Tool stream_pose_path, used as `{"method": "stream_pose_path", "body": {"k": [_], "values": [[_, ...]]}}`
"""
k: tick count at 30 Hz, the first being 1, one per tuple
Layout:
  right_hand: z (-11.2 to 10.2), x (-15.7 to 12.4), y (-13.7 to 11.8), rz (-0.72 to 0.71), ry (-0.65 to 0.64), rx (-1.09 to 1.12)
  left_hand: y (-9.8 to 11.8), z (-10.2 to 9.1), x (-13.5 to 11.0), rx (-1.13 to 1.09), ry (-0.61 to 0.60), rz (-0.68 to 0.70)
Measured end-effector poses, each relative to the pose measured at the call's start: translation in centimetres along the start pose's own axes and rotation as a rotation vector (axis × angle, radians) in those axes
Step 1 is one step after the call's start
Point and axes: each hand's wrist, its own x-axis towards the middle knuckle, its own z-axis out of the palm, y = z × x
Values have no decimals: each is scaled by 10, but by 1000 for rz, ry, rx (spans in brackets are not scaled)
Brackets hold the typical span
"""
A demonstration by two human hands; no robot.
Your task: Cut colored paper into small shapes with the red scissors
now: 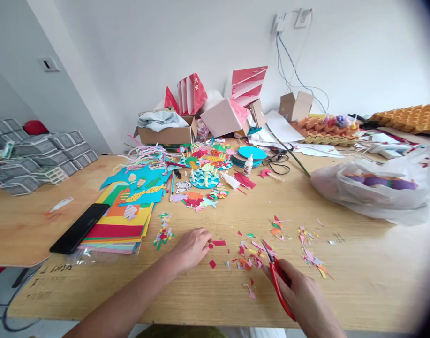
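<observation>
My right hand [302, 291] grips a pair of red-handled scissors [283, 293], their blades pointing up and left over a heap of colored paper scraps [248, 260]. My left hand [193, 246] rests on the table with its fingers curled together. At its fingertips is a small red paper piece [211, 245]; the exact grip is partly hidden. Just right of those fingertips lies a red paper strip [219, 242], and a red paper square [212, 264] lies below. A cluster of small cut paper bits [163, 234] sits left of my left hand.
A black phone [79, 228] overlaps stacked colored paper [112, 230] on the left. Farther back are paper fish on blue discs [204, 179], a glue bottle [248, 165] and a cardboard box [165, 134]. A plastic bag [369, 188] lies right; grey hexagonal boxes [42, 155] stand far left.
</observation>
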Motion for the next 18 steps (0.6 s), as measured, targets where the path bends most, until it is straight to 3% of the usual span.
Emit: {"method": "stream_pose_path", "body": {"k": [5, 11, 18], "values": [[1, -5, -4, 10, -24, 29, -2, 3, 9, -3, -26, 25], [5, -7, -9, -8, 48, 77, -2, 1, 12, -63, -54, 27], [8, -5, -6, 16, 50, 255, 4, 1, 14, -259, 18, -44]]}}
